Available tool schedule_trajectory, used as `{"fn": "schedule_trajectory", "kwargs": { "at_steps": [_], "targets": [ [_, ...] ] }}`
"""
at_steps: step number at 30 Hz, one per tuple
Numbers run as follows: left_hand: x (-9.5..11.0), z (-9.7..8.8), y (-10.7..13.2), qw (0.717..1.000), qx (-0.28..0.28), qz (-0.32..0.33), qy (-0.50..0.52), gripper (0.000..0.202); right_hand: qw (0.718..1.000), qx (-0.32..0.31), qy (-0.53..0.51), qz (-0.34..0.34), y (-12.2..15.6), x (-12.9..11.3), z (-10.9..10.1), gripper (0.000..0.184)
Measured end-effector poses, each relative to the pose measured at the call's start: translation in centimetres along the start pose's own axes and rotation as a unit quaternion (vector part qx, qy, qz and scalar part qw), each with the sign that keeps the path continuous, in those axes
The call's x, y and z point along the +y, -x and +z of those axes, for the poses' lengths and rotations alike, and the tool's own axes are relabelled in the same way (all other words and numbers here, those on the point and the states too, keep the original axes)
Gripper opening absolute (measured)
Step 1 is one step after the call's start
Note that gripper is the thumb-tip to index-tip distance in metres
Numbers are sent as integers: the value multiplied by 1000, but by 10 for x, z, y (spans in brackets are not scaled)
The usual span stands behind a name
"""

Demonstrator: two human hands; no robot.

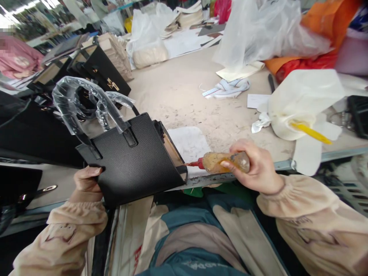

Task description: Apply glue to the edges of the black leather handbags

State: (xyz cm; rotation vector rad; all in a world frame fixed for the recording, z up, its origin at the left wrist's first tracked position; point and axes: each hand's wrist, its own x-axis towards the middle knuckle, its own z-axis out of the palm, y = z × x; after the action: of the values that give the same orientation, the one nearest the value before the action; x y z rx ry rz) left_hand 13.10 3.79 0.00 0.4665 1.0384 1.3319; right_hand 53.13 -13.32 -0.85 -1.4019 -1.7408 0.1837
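Observation:
A black leather handbag [135, 157] leans at the table's front edge, its two handles [86, 99] wrapped in clear plastic. My left hand [87, 182] grips the bag's lower left side, thumb on the front face and the other fingers partly hidden. In my right hand [253, 165] is a squeeze bottle [212, 162] of amber glue, lying nearly level with fingers wrapped round it. Its red nozzle points left, and the thin tip is at the bag's right side, near the lower corner of the tan side panel [172, 151]. Whether the tip touches cannot be seen.
More black handbags [100, 69] stand at the left. A white sheet [189, 143] lies behind the bag. To the right are a cut plastic jug [304, 99] with a yellow stick and a roll of tape [230, 89]. Plastic bags [258, 38] sit behind; a person in pink [20, 57] is far left.

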Motion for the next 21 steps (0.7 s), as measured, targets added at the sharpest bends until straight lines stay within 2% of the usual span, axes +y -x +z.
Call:
{"fn": "schedule_trajectory", "kwargs": {
  "at_steps": [7, 16, 21],
  "targets": [
    [-3, 10, 5, 999, -4, 10, 31, 75, 1000, -25, 3, -14, 0, 4, 9, 19],
    [-2, 2, -2, 1000, -18, -6, 24, 74, 1000, -27, 12, -7, -2, 7, 16, 16],
    [-4, -6, -9, 998, -41, 5, -46, 68, 999, -34, 9, -5, -2, 9, 19, 17]
  ]
}}
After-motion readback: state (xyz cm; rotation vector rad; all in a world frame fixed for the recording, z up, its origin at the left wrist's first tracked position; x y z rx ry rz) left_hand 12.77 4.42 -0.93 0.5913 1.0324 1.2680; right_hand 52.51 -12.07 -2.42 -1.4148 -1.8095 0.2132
